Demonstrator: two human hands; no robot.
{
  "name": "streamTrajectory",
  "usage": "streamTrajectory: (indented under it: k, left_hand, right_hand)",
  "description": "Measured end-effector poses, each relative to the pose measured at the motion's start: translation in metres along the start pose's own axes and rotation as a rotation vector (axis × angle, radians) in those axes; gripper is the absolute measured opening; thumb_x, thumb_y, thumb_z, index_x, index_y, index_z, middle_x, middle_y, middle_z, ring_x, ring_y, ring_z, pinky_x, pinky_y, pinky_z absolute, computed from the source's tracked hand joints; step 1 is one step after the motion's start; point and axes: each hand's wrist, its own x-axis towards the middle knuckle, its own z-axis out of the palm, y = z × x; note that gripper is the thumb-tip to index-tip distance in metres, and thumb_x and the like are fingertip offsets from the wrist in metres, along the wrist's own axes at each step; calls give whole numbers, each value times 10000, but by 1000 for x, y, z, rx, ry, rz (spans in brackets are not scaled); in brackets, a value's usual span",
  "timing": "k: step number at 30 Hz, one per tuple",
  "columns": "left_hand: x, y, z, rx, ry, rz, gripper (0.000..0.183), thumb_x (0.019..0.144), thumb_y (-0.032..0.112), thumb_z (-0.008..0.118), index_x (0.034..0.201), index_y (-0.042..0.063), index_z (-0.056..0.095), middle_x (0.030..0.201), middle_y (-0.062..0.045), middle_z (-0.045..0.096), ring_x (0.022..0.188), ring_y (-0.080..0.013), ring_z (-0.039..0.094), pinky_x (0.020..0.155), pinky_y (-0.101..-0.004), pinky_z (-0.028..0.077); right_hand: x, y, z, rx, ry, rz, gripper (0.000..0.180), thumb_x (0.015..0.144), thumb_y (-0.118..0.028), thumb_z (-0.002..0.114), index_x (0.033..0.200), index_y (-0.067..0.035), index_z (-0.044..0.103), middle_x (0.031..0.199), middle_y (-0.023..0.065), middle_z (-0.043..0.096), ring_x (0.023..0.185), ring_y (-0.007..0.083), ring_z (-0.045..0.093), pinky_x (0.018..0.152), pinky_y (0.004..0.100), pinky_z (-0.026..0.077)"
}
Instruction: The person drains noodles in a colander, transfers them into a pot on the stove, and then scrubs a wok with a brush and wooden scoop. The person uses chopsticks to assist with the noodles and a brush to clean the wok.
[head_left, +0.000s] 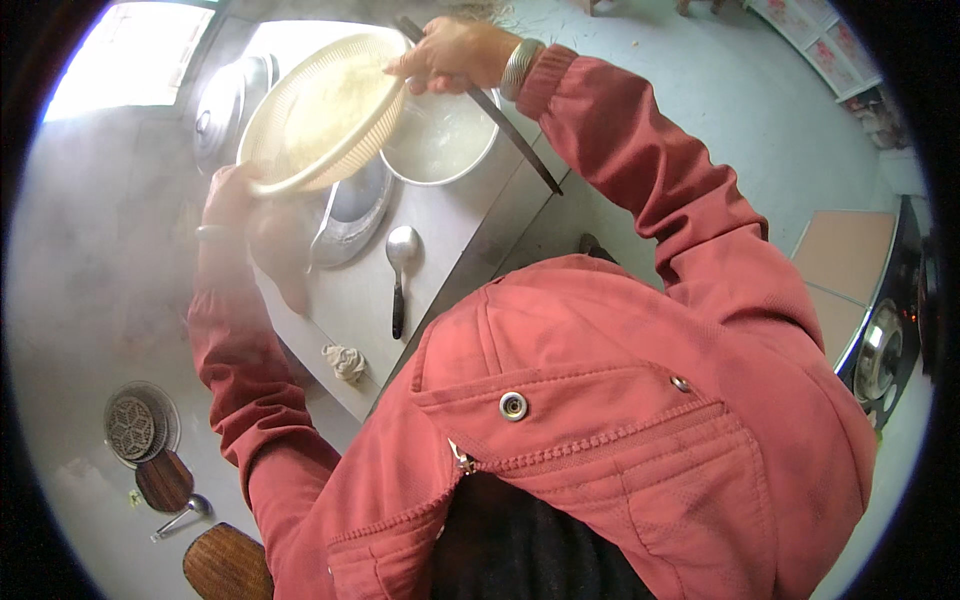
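Observation:
A pale plastic colander (330, 112) with whitish food in it is held tilted above the counter, between both hands. My left hand (229, 184) grips its near left rim, partly blurred by steam. My right hand (457, 56) holds the opposite rim and also a long dark stick (517, 139), which slants down past the counter edge. Under and beside the colander stands a round pot (442, 139) of cloudy whitish liquid. A metal basin or lid (352, 232), partly hidden, is near it. A large spoon with a black handle (402, 247) lies on the counter.
A crumpled cloth (344, 363) lies near the counter's (442, 217) corner. A metal lid (221, 109) is at the back left. Lower left are wooden boards (227, 562), a ladle (198, 505) and a round patterned item (131, 427). Right stands a stove-like unit with a shiny pot (879, 349).

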Motion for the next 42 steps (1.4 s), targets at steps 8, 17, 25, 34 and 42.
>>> streamTrajectory:
  k: [8,17,25,34,42]
  left_hand:
    - [8,-9,-13,535,-218,507,262,709,180,669,896,-3,680,862,-159,633,816,-263,613,722,-359,489]
    - [-13,-36,11,1058,68,470,306,748,197,681,1001,28,647,1060,-168,599,1047,-321,562,894,-380,459]
    - [12,-80,5,895,145,636,217,740,45,599,942,103,650,954,-161,623,1001,-341,555,864,-397,451]
    - [3,-57,22,965,181,664,179,778,59,598,949,76,649,933,-169,622,969,-337,579,853,-394,461]
    - [-2,-52,23,883,184,564,328,685,91,730,997,72,633,987,-168,609,988,-317,583,865,-383,470]
  right_hand:
    - [-2,-1,-2,17,-62,15,296,847,-155,704,960,111,636,705,153,635,413,72,485,330,182,372]
    - [1,9,-4,-56,-16,-60,383,872,-247,693,1003,99,595,695,91,607,478,55,535,391,163,455]
    - [18,15,-6,65,9,-46,248,837,-123,714,837,107,622,634,118,606,402,76,510,309,174,369]
    - [26,14,-10,27,0,-34,215,860,-107,687,837,96,619,641,113,589,406,82,482,317,200,351]
    - [36,11,-10,-120,-35,-164,296,824,-237,738,859,40,639,716,77,628,491,87,520,395,211,390]
